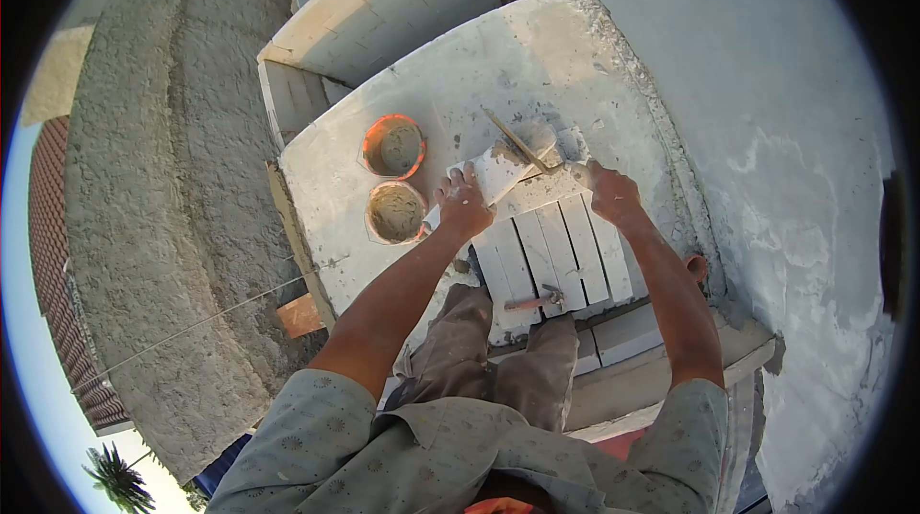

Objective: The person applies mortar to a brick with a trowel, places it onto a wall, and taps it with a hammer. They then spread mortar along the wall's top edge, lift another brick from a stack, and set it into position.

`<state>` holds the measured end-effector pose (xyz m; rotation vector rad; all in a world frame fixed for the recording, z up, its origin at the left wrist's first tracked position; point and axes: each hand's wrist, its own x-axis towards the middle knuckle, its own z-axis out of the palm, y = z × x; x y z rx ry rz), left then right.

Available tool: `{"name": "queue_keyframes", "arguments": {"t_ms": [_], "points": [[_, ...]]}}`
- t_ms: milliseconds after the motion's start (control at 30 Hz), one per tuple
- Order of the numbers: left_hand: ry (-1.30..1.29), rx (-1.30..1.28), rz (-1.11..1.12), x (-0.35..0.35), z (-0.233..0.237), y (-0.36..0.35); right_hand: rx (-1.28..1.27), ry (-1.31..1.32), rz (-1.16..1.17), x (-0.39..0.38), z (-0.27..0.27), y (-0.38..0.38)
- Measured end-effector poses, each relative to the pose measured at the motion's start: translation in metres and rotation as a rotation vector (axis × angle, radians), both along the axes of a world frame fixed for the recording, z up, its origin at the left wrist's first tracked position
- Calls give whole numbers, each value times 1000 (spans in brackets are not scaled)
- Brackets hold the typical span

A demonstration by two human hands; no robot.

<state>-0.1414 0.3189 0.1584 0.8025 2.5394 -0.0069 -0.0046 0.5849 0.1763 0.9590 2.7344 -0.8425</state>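
Right hand (613,196) clamps trowel (518,140) — long axis diagonal, tip forward-left — left hand (465,204) touches block (500,172), grip unclear.

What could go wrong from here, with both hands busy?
The lower bucket sits close to the left hand; a sideways swing could tip it and spill the mix.

The hammer lies loose on the row of blocks near the person's legs, so a knee might knock it.

The right hand holds the trowel by the white block under the left hand; a slip could perhaps cut that hand.
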Motion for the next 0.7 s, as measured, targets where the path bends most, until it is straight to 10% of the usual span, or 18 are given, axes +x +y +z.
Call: {"name": "queue_keyframes", "arguments": {"t_ms": [33, 167, 233, 300, 400, 500, 600, 700], "points": [[-24, -17, -8, -1, 7, -1, 100, -334, 246, 6, -7, 6], [39, 52, -16, 1, -2, -2, -239, 515, -436, -19, 70, -9], [-7, 11, -9, -1, 3, 0, -199, 761, -451, -7, 0, -27], [20, -6, -30, -1, -2, 0, 148, -197, 206, 24, -33, -15], [80, -23, -74, -5, -10, -1, 83, 72, -104, 23, -4, 0], [47, -1, -49, -2, 2, 2, -454, 584, -925, 27, 11, 16], [33, -10, -47, -4, -4, 1, -253, 782, -1096, 19, -110, -82], [15, -55, -54, -6, 1, 4, 17, 243, -544, 23, -89, -110]]}}
